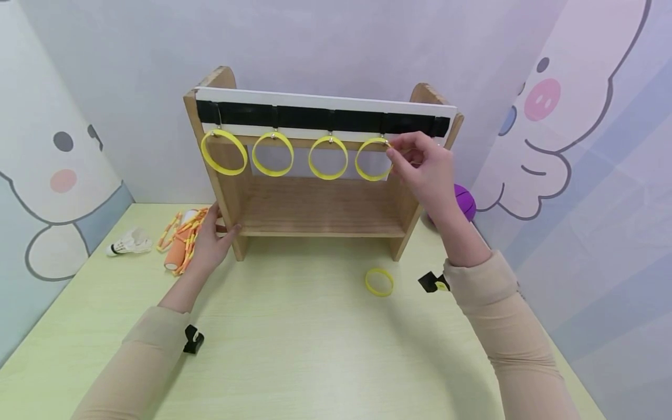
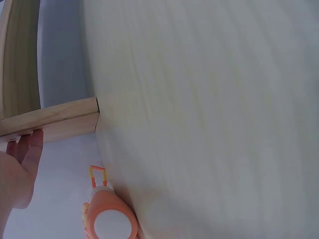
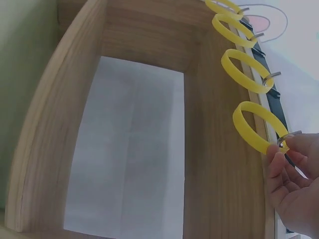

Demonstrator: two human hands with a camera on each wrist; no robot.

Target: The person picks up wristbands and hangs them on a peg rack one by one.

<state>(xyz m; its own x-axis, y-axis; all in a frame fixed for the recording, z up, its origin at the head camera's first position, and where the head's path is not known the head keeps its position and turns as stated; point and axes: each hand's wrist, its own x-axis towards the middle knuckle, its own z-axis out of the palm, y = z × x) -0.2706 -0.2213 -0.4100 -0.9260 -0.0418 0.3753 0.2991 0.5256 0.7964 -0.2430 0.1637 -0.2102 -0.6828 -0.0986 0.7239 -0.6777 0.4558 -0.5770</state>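
A small wooden shelf carries a white bar with a black strip and metal hooks along its top front. Three yellow silicone wristbands hang from hooks on the left and middle, such as the leftmost wristband. At the fourth hook, my right hand pinches another yellow wristband by its upper right edge, between thumb and fingertips. That edge is right at the hook in the right wrist view. My left hand grips the shelf's left side panel low down, thumb in front and fingers on the outer side.
One more yellow wristband lies on the table before the shelf. To the left are a shuttlecock and a jump rope with an orange handle. A purple ball sits behind my right forearm. Black pieces lie near both sleeves.
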